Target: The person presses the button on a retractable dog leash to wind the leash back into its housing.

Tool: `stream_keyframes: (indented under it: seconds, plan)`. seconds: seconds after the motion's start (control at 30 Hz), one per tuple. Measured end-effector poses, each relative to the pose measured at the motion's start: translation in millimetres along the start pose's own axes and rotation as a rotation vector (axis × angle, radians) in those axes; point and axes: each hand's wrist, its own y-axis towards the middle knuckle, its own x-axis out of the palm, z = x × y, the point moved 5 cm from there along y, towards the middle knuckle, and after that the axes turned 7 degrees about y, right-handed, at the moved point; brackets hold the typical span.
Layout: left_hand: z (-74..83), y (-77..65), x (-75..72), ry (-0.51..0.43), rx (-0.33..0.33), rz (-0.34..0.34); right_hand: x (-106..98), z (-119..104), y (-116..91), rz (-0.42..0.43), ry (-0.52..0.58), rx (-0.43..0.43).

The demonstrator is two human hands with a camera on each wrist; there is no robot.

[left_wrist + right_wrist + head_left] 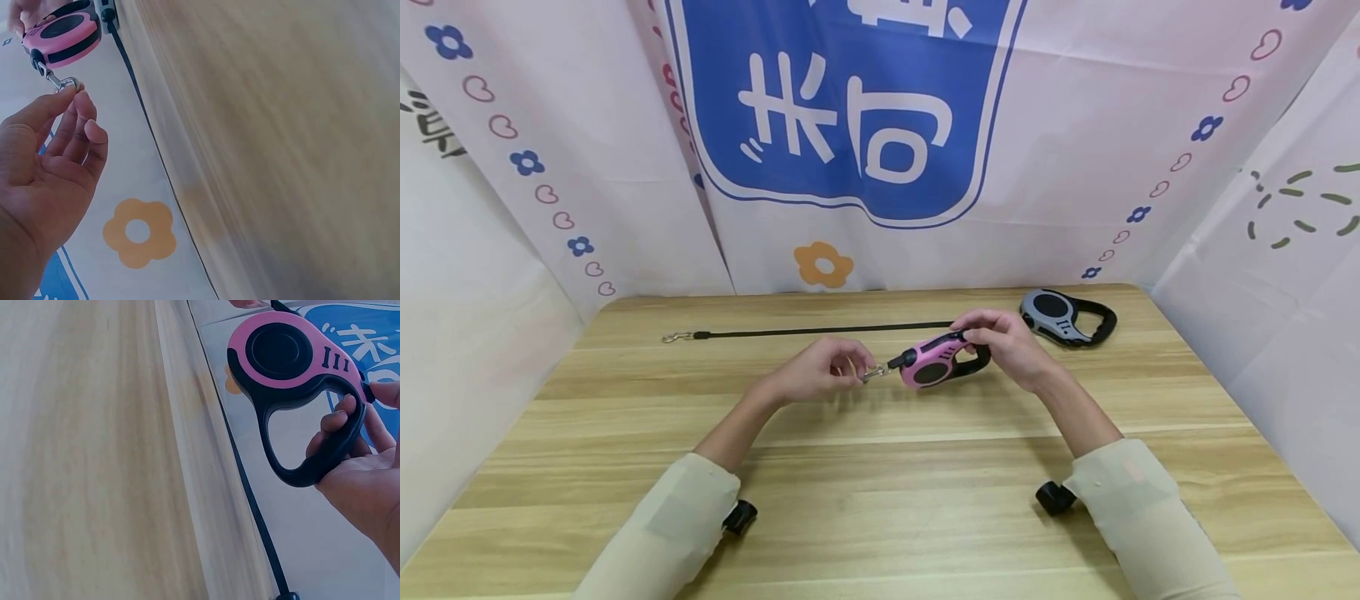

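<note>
A pink and black retractable dog leash (931, 363) is held up over the table by the right hand (1006, 343). In the right wrist view that hand's fingers curl through the black handle loop (337, 447), with the thumb at the button on its top. The left hand (822, 367) pinches the silver snap hook (61, 81) at the leash's nose between thumb and fingertips. Only a short piece of black strap shows between hook and pink case.
Behind the hands, a grey and black retractable leash (1051, 315) lies at the table's back right. Its black cord (820, 331) stretches left across the back to a metal snap hook (677, 337). A printed cloth (760, 242) hangs behind the wooden table (895, 500).
</note>
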Motion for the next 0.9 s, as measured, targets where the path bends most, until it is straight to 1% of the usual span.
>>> stream_keyframes:
  seconds: [0.23,0.37,0.63,0.9]
  plan:
    - [-0.4,-1.4,0.1,0.010,0.005,0.002,0,-2,0,0.007,0.004,-0.010]
    - [-1.5,-4.1,-1.3,0.015,0.005,0.006,0,1,0,0.015,0.012,0.009]
    - [-6.5,-9.9,-4.4,0.025,-0.028,0.020,-1,7,1,0.044,0.002,0.055]
    - [-8.0,-13.1,-7.0,0.003,-0.019,0.041,-3,14,2,0.108,-0.018,0.088]
